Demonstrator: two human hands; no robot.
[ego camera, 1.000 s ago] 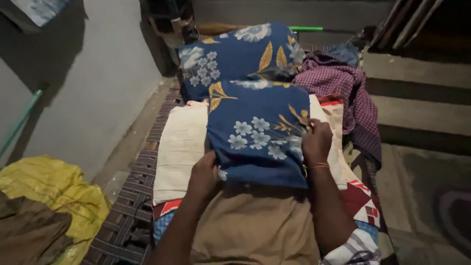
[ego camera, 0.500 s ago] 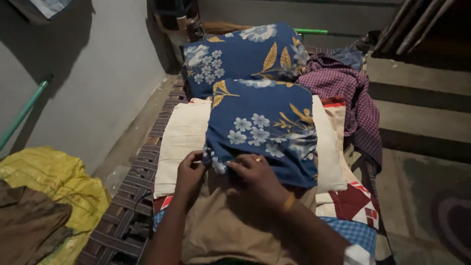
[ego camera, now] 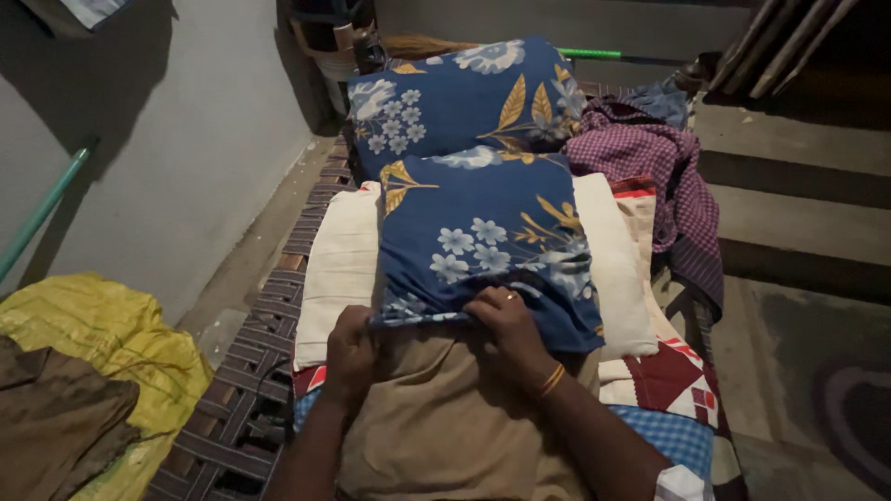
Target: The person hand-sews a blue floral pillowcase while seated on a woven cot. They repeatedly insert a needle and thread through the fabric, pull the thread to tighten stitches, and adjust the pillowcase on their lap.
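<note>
While drawn only partway over the plain tan cloth pillow point(ego camera: 445, 427), lay lengthwise on the middle of the bed as a dark blue cotton pillowcase with white flowers and gold leaves point(ego camera: 483, 250), open hem toward the camera. Was gripped at that hem by the left hand point(ego camera: 351, 353), fingers curled tight and pinching the left corner, and by the right hand point(ego camera: 506, 325), fingers bent over the bunched edge near the middle, ring and bangle showing. Seemed to call for an even pull at both sides, hem kept level, so as not to twist the cover or jam a pillow corner; probably needed the right grip shifted out toward the free right corner. Rested on a flat cream-coloured cushion point(ego camera: 339, 264), just below a second blue floral pillow point(ego camera: 464, 102). Lay close beside a crumpled purple checked cloth point(ego camera: 659, 176) on the right and above a red-and-white patchwork quilt point(ego camera: 668, 380), all on a woven-strap cot point(ego camera: 251, 371). Sat well apart from a crumpled yellow sack point(ego camera: 102, 343) on the floor by the grey wall point(ego camera: 186, 139).
</note>
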